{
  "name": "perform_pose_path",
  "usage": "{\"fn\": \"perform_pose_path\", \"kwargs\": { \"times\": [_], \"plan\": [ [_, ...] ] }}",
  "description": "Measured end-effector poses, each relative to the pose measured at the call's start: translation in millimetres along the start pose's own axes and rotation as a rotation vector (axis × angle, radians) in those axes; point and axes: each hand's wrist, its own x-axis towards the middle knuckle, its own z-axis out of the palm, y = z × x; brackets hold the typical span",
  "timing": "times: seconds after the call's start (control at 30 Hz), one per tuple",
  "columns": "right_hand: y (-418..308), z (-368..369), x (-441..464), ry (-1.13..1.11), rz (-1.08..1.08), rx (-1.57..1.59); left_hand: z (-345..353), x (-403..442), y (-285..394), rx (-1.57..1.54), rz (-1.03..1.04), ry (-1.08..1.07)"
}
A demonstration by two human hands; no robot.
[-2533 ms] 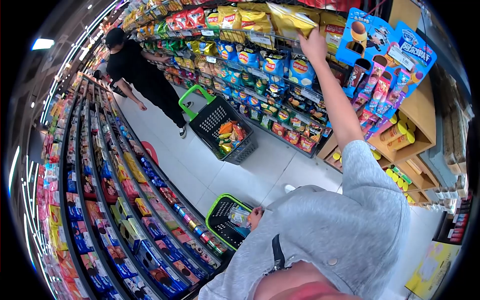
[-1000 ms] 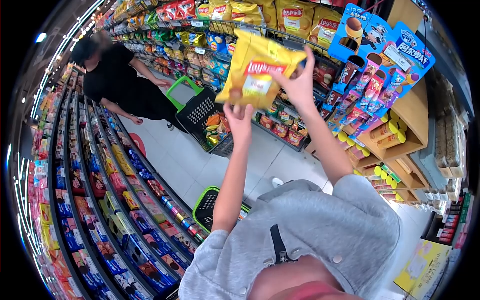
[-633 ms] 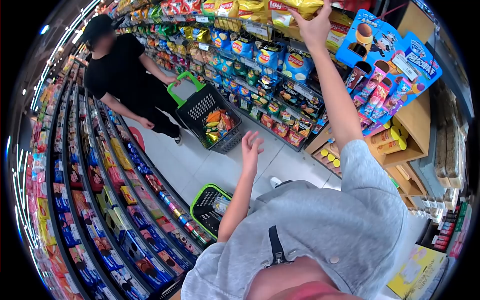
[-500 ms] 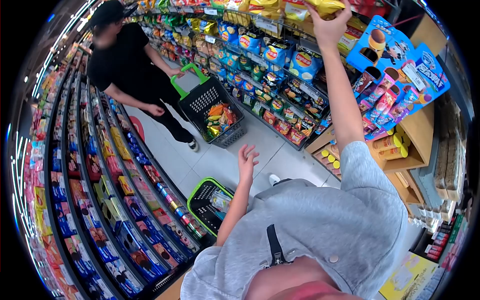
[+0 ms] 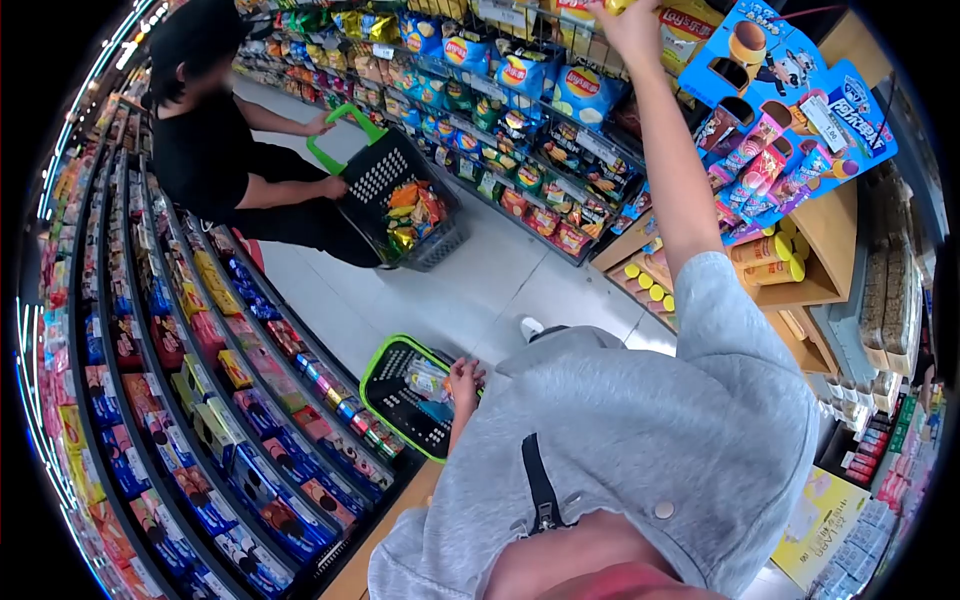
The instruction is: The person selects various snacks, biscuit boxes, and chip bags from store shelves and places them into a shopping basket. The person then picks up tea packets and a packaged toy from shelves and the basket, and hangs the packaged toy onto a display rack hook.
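My right hand (image 5: pixel 632 35) is raised to the upper snack shelf, its fingers closed on a shiny yellow snack bag (image 5: pixel 617 5), most of which lies beyond the top of the view. Low down, my left hand (image 5: pixel 465 381) is beside the right rim of a black shopping basket (image 5: pixel 372 372) with a green edge. Its fingers are loosely bent and apart, and no object shows in them. Whether it touches the rim I cannot tell. Inside that basket lie a clear package (image 5: pixel 428 380) and a blue item (image 5: pixel 436 411).
A person in black (image 5: pixel 205 150) stands ahead on the left, holding a basket (image 5: pixel 385 165) of snack bags by its green handle. Shelves of boxed sweets (image 5: pixel 220 430) line the left. Chip bags (image 5: pixel 588 95) fill the right shelves, beside a blue cardboard ice-cream-cone display (image 5: pixel 800 110).
My left hand has come down and back to the small basket's side. My right hand remains up with the yellow bag, now nearer the view's top edge. The other person has turned and leaned toward their basket.
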Motion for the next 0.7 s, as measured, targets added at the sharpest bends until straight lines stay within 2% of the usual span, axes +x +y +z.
{"fn": "perform_pose_path", "kwargs": {
  "times": [0.1, 0.13, 0.17, 0.2, 0.27, 0.33, 0.4, 0.43, 0.5, 0.53, 0.6, 0.7],
  "plan": [
    [10.5, -2.2, -2.8, 0.031, 0.016, -0.084, -9.3, 3.0, -12.7, -0.012, 0.03, -0.019],
    [18.6, 3.0, -6.6, 0.066, 0.009, -0.134, -21.7, 22.5, -43.8, -0.085, 0.067, -0.013],
    [13.5, 1.2, -17.0, 0.122, -0.095, -0.141, -21.1, 3.3, -36.2, 0.028, 0.077, 0.05],
    [4.0, -4.8, -32.3, 0.175, -0.202, -0.135, -31.7, 6.2, -56.4, 0.021, 0.089, 0.089],
    [0.7, 2.7, -77.7, 0.313, -0.507, -0.067, -56.0, 0.7, -93.4, 0.103, -0.035, 0.156],
    [-13.9, 26.5, -160.4, 0.123, -0.472, 0.082, -66.8, -28.0, -122.7, 0.098, -0.098, 0.292],
    [18.7, 75.7, -263.8, -0.364, -0.325, 0.265, -102.0, -15.9, -222.5, 0.236, -0.052, 0.375],
    [47.6, 100.2, -325.4, -0.697, -0.174, 0.385, -105.0, -28.2, -237.2, 0.313, -0.125, 0.416],
    [56.5, 95.5, -444.7, -1.19, -0.209, 0.122, -109.8, -64.4, -228.7, 0.389, -0.244, 0.485],
    [98.6, 103.2, -511.8, -1.354, -0.295, 0.208, -108.2, -77.8, -212.3, 0.397, -0.274, 0.515],
    [94.7, 72.8, -600.5, -1.772, -0.21, 0.193, -117.3, -76.7, -225.0, 0.43, -0.326, 0.552],
    [95.7, 49.5, -696.3, -2.103, -0.459, 0.071, -131.9, -52.5, -257.4, 0.546, -0.218, 0.496]
  ]
}}
